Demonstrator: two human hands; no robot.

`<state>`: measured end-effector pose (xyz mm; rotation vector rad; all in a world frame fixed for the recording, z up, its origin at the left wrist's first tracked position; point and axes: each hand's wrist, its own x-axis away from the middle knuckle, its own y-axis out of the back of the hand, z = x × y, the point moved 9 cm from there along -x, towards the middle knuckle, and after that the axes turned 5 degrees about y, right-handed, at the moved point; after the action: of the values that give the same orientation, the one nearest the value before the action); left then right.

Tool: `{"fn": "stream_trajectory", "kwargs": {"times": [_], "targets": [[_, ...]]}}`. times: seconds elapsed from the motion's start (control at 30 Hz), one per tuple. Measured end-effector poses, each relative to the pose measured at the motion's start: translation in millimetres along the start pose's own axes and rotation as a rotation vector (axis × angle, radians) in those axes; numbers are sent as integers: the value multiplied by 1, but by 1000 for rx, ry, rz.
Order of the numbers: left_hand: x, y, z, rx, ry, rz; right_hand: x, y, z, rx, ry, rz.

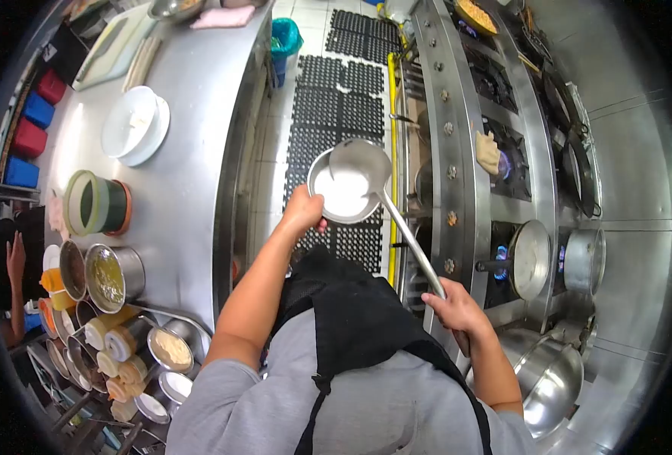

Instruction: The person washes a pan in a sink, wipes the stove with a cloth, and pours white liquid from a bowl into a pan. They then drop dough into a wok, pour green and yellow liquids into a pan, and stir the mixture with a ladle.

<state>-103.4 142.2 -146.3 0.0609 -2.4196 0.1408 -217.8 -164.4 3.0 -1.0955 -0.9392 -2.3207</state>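
Near the middle of the view, my left hand grips the rim of a round metal bowl from its left side. The bowl looks bright and shiny inside. My right hand is closed around the long handle of a large metal ladle. The ladle's round head lies over the upper right part of the bowl; whether the two touch is hard to tell. Both are held over the aisle between the steel counter and the stove.
At left, a steel counter bears white bowls, a green-rimmed container, metal pots and several bottles. At right, the stove has lit burners, a pan, a pot and a cloth. Black mats cover the floor. A co-worker's hand shows far left.
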Motion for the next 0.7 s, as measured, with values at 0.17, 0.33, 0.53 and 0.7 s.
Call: {"fn": "stream_trajectory", "kwargs": {"times": [0.17, 0.33, 0.53, 0.7], "targets": [[4, 19, -16, -49, 8, -76, -9, 10, 16, 278, 591, -253], [-2, 38, -31, -91, -21, -65, -13, 17, 43, 587, 569, -494], [48, 73, -55, 29, -63, -214, -42, -2, 59, 424, 747, -258], [74, 92, -36, 42, -39, -254, -44, -11, 75, 314, 551, 117]]}}
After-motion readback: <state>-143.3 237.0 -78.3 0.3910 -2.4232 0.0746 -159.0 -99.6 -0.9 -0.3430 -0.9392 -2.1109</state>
